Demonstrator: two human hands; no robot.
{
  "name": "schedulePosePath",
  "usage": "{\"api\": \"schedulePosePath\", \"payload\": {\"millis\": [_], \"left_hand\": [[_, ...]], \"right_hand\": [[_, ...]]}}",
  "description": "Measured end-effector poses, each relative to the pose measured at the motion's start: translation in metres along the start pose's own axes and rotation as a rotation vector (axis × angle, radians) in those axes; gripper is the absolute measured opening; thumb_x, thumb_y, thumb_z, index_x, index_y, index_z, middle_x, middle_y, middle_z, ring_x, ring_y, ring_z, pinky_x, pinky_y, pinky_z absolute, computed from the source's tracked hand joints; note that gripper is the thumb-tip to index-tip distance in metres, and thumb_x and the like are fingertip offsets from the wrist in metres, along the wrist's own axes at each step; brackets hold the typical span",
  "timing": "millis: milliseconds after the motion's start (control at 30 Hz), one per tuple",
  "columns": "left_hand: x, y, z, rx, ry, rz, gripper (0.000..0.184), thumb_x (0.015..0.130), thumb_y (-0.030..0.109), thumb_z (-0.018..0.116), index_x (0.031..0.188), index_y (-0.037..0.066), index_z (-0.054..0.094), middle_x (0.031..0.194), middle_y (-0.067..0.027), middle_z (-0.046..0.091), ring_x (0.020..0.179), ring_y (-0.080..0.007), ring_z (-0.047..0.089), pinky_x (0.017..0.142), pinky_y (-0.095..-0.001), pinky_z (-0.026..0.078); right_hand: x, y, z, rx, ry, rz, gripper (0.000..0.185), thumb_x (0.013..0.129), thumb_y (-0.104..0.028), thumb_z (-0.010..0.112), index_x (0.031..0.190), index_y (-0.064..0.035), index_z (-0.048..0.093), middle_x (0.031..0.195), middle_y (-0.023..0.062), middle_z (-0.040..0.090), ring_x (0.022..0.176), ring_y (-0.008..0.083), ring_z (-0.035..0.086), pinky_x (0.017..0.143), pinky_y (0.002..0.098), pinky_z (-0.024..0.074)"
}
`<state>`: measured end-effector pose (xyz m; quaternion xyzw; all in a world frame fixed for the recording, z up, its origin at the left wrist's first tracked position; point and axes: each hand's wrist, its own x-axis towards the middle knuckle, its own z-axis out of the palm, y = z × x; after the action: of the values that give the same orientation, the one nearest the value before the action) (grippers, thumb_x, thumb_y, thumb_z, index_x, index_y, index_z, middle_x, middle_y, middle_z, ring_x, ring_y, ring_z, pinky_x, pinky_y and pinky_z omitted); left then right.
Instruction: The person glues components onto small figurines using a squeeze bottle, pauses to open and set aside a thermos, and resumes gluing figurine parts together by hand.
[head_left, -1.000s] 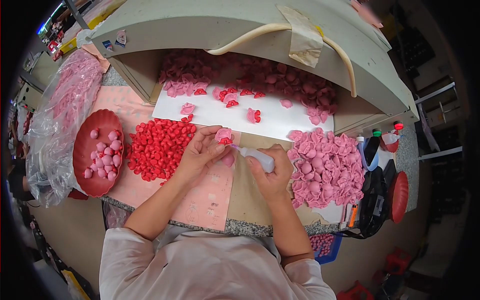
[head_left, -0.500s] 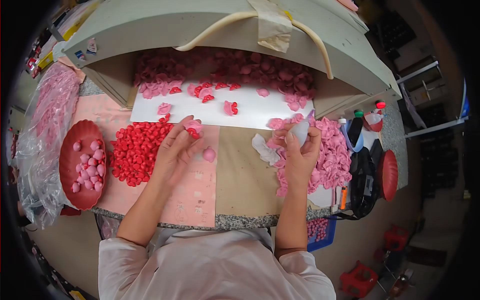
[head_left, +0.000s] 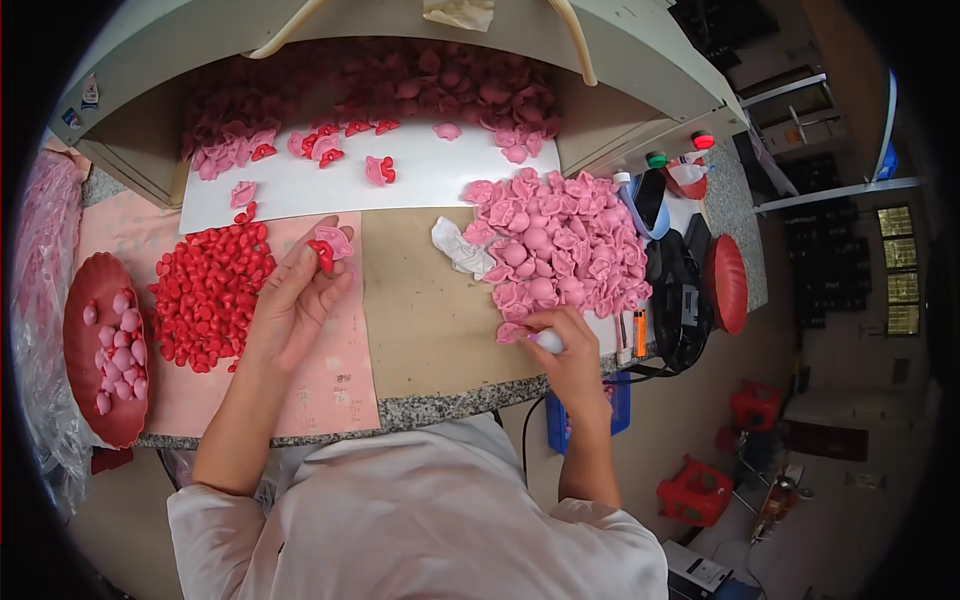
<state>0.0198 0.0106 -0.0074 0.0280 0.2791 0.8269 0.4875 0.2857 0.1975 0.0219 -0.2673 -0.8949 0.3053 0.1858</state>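
Between the thumb and fingers of my left hand (head_left: 295,305) is a pink petal piece with a red part (head_left: 328,248), raised over the pink sheet (head_left: 330,395). My right hand (head_left: 572,355) is closed around a small squeeze bottle (head_left: 548,341), at the near edge of the pink petal heap (head_left: 570,240). A pink petal piece (head_left: 511,333) lies at the fingertips of that hand, touching or very near the bottle tip. Left of my left hand is the pile of red pieces (head_left: 208,295).
A red scalloped dish (head_left: 80,380) with pink balls stands at the left. Behind is a grey hood (head_left: 400,25) over a white sheet (head_left: 420,190) with several pieces. Crumpled tissue (head_left: 462,248), a black bag (head_left: 682,310) and another red dish (head_left: 728,285) are to the right.
The bottle first left the piece in my left hand and was lifted rightward, then came down to the petal heap's near edge. My left hand still holds its piece. The view has shifted right.
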Motion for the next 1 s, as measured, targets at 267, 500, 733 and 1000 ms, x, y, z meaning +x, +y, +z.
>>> {"api": "schedulePosePath", "payload": {"millis": [267,500,733,1000], "left_hand": [[-0.007,-0.010,-0.003,0.050,-0.117,-0.130,0.047,0.095,0.018,0.050,0.135,-0.001,0.036,0.127,-0.0143,0.051,0.092,-0.0120,0.061,0.088,-0.0311,0.053],[-0.006,-0.011,-0.005,0.059,-0.131,-0.137,0.047,0.095,0.021,0.049,0.135,0.000,0.037,0.121,-0.0126,0.055,0.089,-0.0110,0.061,0.086,-0.0314,0.054],[-0.009,-0.017,-0.001,0.059,-0.145,-0.214,0.044,0.096,0.026,0.047,0.132,0.002,0.042,0.118,-0.0100,0.057,0.086,-0.0109,0.061,0.086,-0.0335,0.053],[-0.009,-0.019,-0.003,0.085,-0.148,-0.232,0.042,0.096,0.029,0.049,0.129,0.003,0.045,0.109,-0.0042,0.059,0.086,-0.0114,0.062,0.087,-0.0375,0.053]], "right_hand": [[-0.022,-0.002,0.039,-0.007,0.017,0.014,0.027,0.071,0.002,0.071,0.094,-0.0010,0.057,0.094,0.0129,0.056,0.080,0.0272,0.060,0.068,0.0336,0.0479],[0.003,-0.021,0.083,0.012,0.164,-0.125,0.027,0.074,0.001,0.070,0.097,-0.0021,0.058,0.100,0.0158,0.056,0.089,0.0332,0.058,0.074,0.0374,0.0489],[0.004,-0.029,0.060,0.162,0.001,0.022,0.035,0.071,0.004,0.070,0.104,-0.0025,0.062,0.104,0.0149,0.058,0.093,0.0294,0.060,0.079,0.0373,0.0491],[0.022,-0.034,0.068,0.190,-0.059,-0.048,0.037,0.071,0.007,0.069,0.107,-0.0033,0.063,0.104,0.0097,0.059,0.083,0.0159,0.059,0.074,0.0273,0.0473]]}}
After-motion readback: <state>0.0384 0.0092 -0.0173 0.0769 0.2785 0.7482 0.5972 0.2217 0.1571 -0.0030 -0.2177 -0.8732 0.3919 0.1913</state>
